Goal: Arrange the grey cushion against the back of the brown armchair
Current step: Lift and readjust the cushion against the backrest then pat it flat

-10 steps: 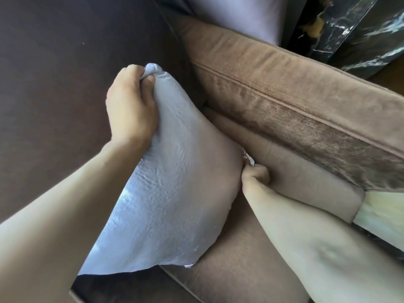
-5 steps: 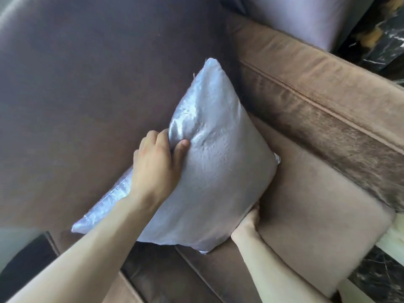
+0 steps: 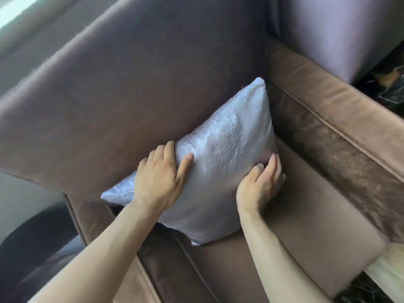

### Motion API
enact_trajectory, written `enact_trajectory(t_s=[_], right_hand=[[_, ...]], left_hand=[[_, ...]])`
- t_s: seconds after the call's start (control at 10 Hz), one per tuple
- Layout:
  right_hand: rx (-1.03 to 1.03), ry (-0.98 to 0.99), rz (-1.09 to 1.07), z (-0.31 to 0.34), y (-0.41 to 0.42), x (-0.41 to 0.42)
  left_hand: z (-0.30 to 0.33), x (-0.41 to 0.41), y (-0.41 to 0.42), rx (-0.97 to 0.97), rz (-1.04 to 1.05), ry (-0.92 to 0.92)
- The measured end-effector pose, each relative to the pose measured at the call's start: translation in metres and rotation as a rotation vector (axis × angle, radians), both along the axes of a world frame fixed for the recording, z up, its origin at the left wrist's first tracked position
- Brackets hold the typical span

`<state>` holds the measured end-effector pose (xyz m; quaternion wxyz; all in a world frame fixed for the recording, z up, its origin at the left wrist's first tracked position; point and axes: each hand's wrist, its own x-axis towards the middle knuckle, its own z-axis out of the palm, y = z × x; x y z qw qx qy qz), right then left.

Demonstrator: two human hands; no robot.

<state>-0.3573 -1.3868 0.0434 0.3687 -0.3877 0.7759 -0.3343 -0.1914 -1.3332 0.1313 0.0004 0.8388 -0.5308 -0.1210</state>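
The shiny grey cushion (image 3: pixel 220 154) stands tilted on the seat of the brown armchair (image 3: pixel 323 221), leaning against its dark brown back (image 3: pixel 135 84). My left hand (image 3: pixel 159 178) grips the cushion's upper left edge, fingers behind it and thumb on the front. My right hand (image 3: pixel 260 184) presses on the cushion's lower right edge, its fingers curled around that edge. One cushion corner points up near the right armrest, another sticks out to the left.
The right armrest (image 3: pixel 332 119) runs diagonally beside the cushion. A pale purple upholstered piece (image 3: pixel 332 29) stands beyond it. The left armrest (image 3: pixel 122 265) is under my left forearm. Dark marble floor (image 3: pixel 371 291) shows at the lower right.
The cushion has settled further back against the backrest. My left hand slid to the cushion's upper edge, and my right hand came up from beneath onto its right edge.
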Motion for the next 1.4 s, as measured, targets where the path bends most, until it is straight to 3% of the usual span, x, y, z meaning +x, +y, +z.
enact_trajectory(t_s=[0.1, 0.3, 0.4, 0.5, 0.6, 0.7, 0.8, 1.0, 1.1, 1.2, 1.4], right_hand=[[-0.446, 0.284, 0.467, 0.035, -0.006, 0.052], [-0.827, 0.426, 1.416, 0.055, 0.017, 0.096], [-0.9, 0.564, 1.438, 0.053, -0.025, 0.071], [-0.676, 0.96, 1.376, 0.056, -0.115, 0.016], [-0.449, 1.035, 1.298, 0.063, -0.152, -0.005], [-0.364, 1.021, 1.177, 0.064, -0.152, 0.004], [-0.389, 1.024, 1.118, 0.064, -0.13, 0.015], [-0.317, 0.923, 1.371, 0.079, -0.036, 0.054], [-0.214, 0.89, 1.51, 0.099, 0.033, 0.088], [-0.031, 0.874, 1.433, 0.127, 0.068, 0.1], [0.021, 0.965, 1.368, 0.205, 0.14, 0.121]], left_hand=[[0.005, 0.021, 0.035, 0.042, -0.076, -0.03], [0.01, 0.037, 0.069, 0.103, -0.143, -0.079], [0.007, 0.042, 0.081, 0.11, -0.139, -0.115], [-0.001, 0.048, 0.092, 0.077, -0.176, -0.204], [-0.006, 0.053, 0.1, 0.034, -0.168, -0.269], [-0.007, 0.06, 0.123, 0.0, -0.075, -0.279], [0.0, 0.07, 0.145, -0.001, -0.039, -0.274], [0.033, 0.098, 0.185, 0.113, -0.051, -0.299], [0.063, 0.115, 0.214, 0.174, 0.053, -0.238], [0.087, 0.127, 0.236, 0.229, 0.155, -0.139], [0.147, 0.16, 0.302, 0.156, 0.165, -0.074]])
